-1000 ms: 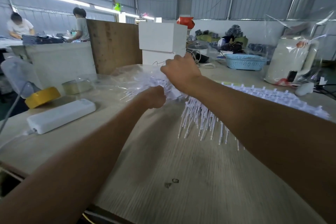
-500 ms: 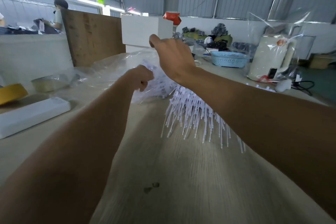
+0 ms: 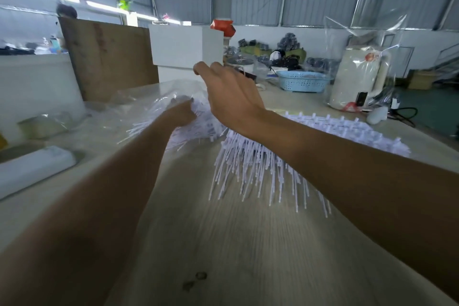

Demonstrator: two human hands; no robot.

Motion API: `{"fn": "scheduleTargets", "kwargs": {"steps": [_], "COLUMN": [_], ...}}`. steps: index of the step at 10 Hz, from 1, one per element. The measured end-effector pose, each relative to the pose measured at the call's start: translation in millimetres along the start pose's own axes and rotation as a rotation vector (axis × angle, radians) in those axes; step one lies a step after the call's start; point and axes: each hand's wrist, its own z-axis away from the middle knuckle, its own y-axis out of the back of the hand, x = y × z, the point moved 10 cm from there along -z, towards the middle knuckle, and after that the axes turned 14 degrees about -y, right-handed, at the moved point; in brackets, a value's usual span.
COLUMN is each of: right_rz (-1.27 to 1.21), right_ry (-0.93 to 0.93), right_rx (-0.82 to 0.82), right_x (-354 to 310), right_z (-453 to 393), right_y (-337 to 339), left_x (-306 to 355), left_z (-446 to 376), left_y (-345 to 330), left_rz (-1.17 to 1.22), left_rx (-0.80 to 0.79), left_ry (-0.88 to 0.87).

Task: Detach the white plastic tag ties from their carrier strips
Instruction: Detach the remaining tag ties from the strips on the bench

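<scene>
A pile of white tag ties on carrier strips [image 3: 260, 166] lies on the wooden table [image 3: 236, 243] and runs off to the right under my right forearm. My left hand [image 3: 182, 113] grips a bundle of loose white ties [image 3: 198, 129] at the mouth of a clear plastic bag [image 3: 149, 99]. My right hand [image 3: 231, 97] is raised above it. Its thumb and fingertips are pinched together at what looks like the bag's upper edge. The bag's film is hard to make out there.
A white power strip [image 3: 34, 169] and a tape roll [image 3: 42, 124] lie at the left. Behind the bag stand a wooden board [image 3: 109, 57] and white boxes [image 3: 186, 47]. At the far right are a blue basket [image 3: 301, 81], a bagged white kettle [image 3: 357, 79] and a cable.
My left hand has pushed its bundle of ties further forward into the bag. My right hand has lifted and its fingers have stretched forward. The camera has turned slightly.
</scene>
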Motion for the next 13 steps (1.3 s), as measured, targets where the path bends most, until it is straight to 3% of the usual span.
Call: {"fn": "scheduleTargets", "kwargs": {"steps": [2, 3, 4, 5, 6, 7, 8, 9, 10, 12, 13], "right_rz": [-0.103, -0.076, -0.041, -0.058, -0.098, -0.08, -0.024, 0.03, -0.025, -0.102, -0.081], "right_ry": [-0.003, -0.062, -0.206, -0.364, -0.503, -0.529, -0.515, -0.561, -0.737, -0.991, -1.058], "right_rx": [0.013, -0.083, -0.227, -0.216, -0.187, -0.248, -0.266, -0.174, -0.199, -0.184, -0.257], "right_x": [6, 50, 110, 159, 195, 212, 225, 252, 295, 349, 357], "right_z": [42, 80, 112, 134, 147, 150, 157, 172, 196, 221, 230], "right_y": [19, 17, 10, 25, 42, 48, 53, 64, 62, 65, 54], "left_x": [5, 27, 45, 77, 142, 186, 194, 178, 152, 132, 109], "left_z": [8, 26, 53, 67, 84, 97, 88, 81, 86, 91, 89], "left_y": [3, -5, -6, 43, 104, 85, 33, -24, -73, -61, -59], "left_rz": [-0.155, -0.218, -0.371, -0.613, -0.736, -0.493, -0.254, -0.292, -0.398, -0.301, -0.171], "left_rx": [0.043, -0.155, -0.465, -0.359, 0.218, 0.365, 0.254, 0.141, 0.044, 0.308, 0.329], "left_ry": [-0.254, -0.412, -0.432, -0.37, -0.487, -0.607, -0.593, -0.503, -0.442, -0.405, -0.246]}}
